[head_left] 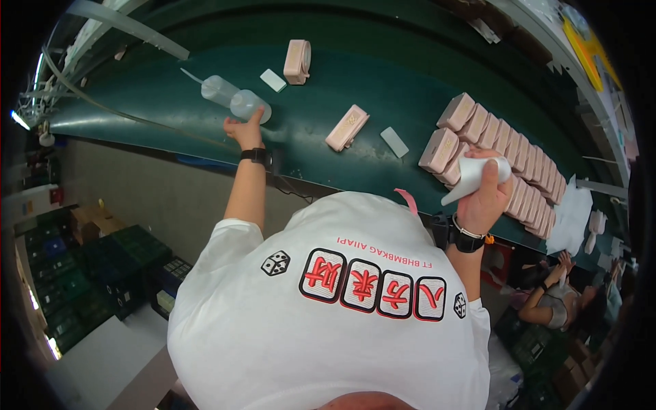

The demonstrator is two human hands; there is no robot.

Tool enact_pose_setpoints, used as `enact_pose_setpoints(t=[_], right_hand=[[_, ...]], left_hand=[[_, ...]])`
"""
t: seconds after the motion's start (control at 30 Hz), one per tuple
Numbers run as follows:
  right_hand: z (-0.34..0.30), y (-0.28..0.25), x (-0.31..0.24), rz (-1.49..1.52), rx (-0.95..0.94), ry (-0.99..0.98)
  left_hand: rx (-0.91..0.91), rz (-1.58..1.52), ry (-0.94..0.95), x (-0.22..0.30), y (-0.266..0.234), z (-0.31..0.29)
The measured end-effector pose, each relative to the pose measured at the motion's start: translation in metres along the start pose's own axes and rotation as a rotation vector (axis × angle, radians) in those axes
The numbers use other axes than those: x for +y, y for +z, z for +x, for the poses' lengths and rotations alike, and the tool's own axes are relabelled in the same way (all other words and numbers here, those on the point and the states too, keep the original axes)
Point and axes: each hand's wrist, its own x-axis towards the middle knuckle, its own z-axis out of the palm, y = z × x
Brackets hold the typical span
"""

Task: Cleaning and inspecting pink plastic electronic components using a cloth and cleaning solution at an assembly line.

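Note:
My left hand [244,131] is at a translucent round bottle [254,108], its thumb against the near side and its fingers curled, partly hidden. Right behind it is a translucent squeeze bottle [219,90] with a thin slanted nozzle. In my right hand [484,201] is a folded white cloth or sheet [471,176], gripped between thumb and fingers. That hand is over the near edge of several rows of pale pink boxy cases [502,137]. One pink case [348,128] lies by itself mid-table, beside a small white block [394,142].
Farther back on the green tabletop [294,147] stand another pink case [297,61] and a second white block [272,80]. White sheeting [571,217] lies beyond the rows at right. A co-worker [557,301] is at the far right. Dark crates [126,263] are stacked on the floor at left.

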Motion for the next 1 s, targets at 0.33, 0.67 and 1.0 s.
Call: enact_pose_setpoints(t=[0.33, 0.67, 1.0], right_hand=[[0.019, -0.004, 0.042, 0.153, 0.222, 0.410], [0.018, -0.014, 0.062, 0.082, 0.196, 0.408], [0.016, -0.014, 0.073, 0.068, 0.171, 0.426]], left_hand=[[-0.234, -0.129, 0.261, 0.039, 0.003, -0.016], [-1.534, 0.064, 0.442, 0.167, 0.005, -0.171], [-1.751, 0.316, 0.289, 0.157, 0.011, -0.181]])
